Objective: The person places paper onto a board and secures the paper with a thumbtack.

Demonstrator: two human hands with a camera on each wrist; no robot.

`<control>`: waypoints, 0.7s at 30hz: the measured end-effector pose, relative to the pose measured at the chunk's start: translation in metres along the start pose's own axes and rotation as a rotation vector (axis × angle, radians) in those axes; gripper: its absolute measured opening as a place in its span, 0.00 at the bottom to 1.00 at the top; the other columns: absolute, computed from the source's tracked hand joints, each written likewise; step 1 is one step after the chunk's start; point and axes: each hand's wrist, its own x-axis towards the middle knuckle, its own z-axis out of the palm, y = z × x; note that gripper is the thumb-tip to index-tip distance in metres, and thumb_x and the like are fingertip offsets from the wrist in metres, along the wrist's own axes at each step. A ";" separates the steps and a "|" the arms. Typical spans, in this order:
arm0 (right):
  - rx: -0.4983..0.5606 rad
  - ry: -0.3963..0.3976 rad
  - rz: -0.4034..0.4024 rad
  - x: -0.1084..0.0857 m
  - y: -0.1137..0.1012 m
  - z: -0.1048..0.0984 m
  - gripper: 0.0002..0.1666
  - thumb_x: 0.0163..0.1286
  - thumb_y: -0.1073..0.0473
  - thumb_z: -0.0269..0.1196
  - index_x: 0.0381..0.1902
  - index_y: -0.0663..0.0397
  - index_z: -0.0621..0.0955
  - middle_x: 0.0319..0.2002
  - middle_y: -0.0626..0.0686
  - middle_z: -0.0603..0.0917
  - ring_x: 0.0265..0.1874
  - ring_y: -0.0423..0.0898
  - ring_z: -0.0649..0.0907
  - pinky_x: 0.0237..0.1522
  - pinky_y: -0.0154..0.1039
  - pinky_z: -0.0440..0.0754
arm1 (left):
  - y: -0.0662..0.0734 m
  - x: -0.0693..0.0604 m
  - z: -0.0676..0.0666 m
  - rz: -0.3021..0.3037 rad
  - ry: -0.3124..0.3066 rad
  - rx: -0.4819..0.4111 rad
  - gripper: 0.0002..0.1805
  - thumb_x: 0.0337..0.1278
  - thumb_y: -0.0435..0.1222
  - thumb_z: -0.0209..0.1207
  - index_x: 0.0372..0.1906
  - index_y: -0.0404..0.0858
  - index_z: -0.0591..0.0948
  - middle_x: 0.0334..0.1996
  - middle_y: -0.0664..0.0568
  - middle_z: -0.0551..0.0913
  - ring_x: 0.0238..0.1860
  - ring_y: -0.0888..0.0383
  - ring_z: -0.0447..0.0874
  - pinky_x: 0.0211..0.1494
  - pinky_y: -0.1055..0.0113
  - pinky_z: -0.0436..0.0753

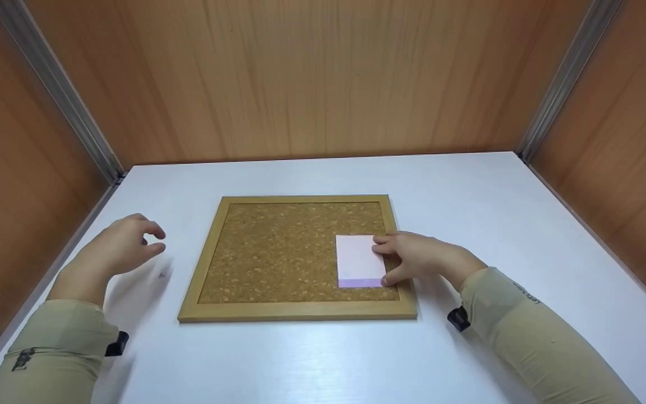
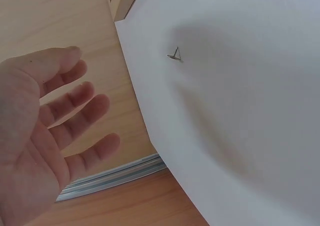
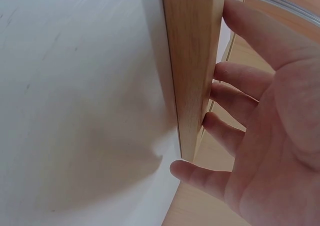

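Note:
A pale pink sheet of note paper (image 1: pixel 356 258) with a purple band along its near edge lies on the right side of a cork board (image 1: pixel 278 252). My right hand (image 1: pixel 421 255) reaches over the board's right frame, its fingertips and thumb touching the paper's right edge. From the right wrist view, those fingers (image 3: pixel 235 100) are spread beside the wooden frame. Left of the board, my left hand (image 1: pixel 124 244) hovers above the table with loosely bent fingers and nothing in them. A small thumbtack (image 2: pixel 175 54) lies on the table near it, point up.
The cork board's wooden frame (image 1: pixel 300 310) rests on a white table (image 1: pixel 278 359). Wood-grain panels (image 1: pixel 323 78) rise at the back and both sides, with metal strips (image 1: pixel 558 78) at the corners.

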 end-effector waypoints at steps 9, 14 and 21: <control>0.005 0.005 -0.006 0.000 0.000 0.000 0.48 0.65 0.42 0.72 0.75 0.54 0.68 0.79 0.53 0.60 0.78 0.58 0.55 0.76 0.56 0.54 | -0.006 0.000 0.011 -0.037 -0.175 -0.003 0.18 0.60 0.24 0.63 0.55 0.34 0.84 0.59 0.27 0.76 0.63 0.26 0.69 0.62 0.31 0.71; 0.013 0.018 -0.019 -0.001 0.001 0.001 0.47 0.65 0.43 0.73 0.75 0.55 0.70 0.78 0.54 0.61 0.78 0.58 0.56 0.76 0.56 0.55 | -0.001 0.003 0.019 -0.017 -0.199 0.032 0.19 0.57 0.20 0.60 0.51 0.37 0.87 0.59 0.27 0.77 0.63 0.25 0.69 0.64 0.31 0.69; 0.009 0.021 -0.022 0.000 0.002 0.002 0.47 0.65 0.42 0.72 0.75 0.55 0.69 0.78 0.54 0.61 0.78 0.59 0.56 0.76 0.56 0.55 | 0.000 0.007 0.024 0.002 -0.221 0.097 0.19 0.56 0.19 0.58 0.46 0.40 0.88 0.57 0.29 0.79 0.62 0.27 0.71 0.62 0.33 0.72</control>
